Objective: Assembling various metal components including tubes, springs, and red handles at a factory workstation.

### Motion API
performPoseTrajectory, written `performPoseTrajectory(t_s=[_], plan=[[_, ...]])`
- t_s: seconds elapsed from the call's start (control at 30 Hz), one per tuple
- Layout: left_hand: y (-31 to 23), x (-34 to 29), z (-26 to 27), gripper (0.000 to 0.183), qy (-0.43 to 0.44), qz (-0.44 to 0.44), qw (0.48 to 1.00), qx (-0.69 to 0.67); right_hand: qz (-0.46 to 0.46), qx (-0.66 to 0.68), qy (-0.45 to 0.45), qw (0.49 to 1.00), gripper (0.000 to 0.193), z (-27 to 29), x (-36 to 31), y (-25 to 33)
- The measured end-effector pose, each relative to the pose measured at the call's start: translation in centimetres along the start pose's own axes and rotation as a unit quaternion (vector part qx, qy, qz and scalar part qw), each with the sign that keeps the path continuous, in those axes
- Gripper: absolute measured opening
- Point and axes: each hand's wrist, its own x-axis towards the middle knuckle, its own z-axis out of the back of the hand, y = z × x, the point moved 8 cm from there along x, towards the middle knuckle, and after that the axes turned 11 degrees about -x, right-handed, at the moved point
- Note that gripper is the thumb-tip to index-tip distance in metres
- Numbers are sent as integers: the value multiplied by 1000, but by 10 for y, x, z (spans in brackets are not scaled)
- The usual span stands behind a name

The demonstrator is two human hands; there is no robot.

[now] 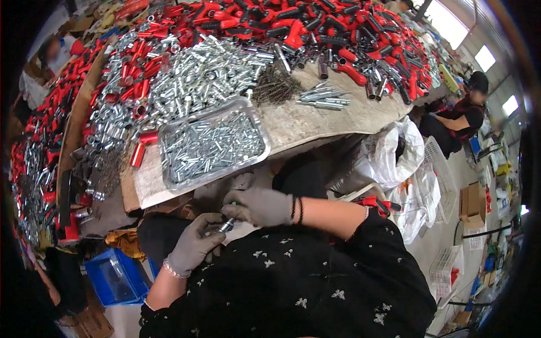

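Note:
My left hand (pixel 195 247), in a grey glove, is closed on a small shiny metal cylinder (pixel 226 225) low in front of my body. Just above and to the right, my right hand (pixel 260 206), also gloved, has its fingers bent close to the cylinder's upper end. A speck of green shows at its fingertips; what they hold is mostly hidden. Beyond both hands, a metal tray (pixel 264 147) full of short metal pins (pixel 211 145) sits at the table's near edge. A red tube (pixel 137 154) lies left of the tray.
The cardboard-covered table (pixel 315 125) bears heaps of silvery metal parts (pixel 197 73), red-and-black handles (pixel 293 34) and several thin rods (pixel 327 96). White sacks (pixel 389 155) stand right, a blue crate (pixel 115 276) lower left. A person (pixel 459 121) sits at right; another (pixel 59 53) is far left.

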Motion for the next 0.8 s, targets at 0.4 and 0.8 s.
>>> performPoseTrajectory(t_s=[0.4, 0.8], plan=[[81, 49, 57, 52, 8, 77, 995, -60, -508, -293, -139, 798, 52, 249, 61, -318], [9, -9, 60, 52, -35, -87, 972, -216, -222, 57, -424, 877, 35, 277, -11, -219]])
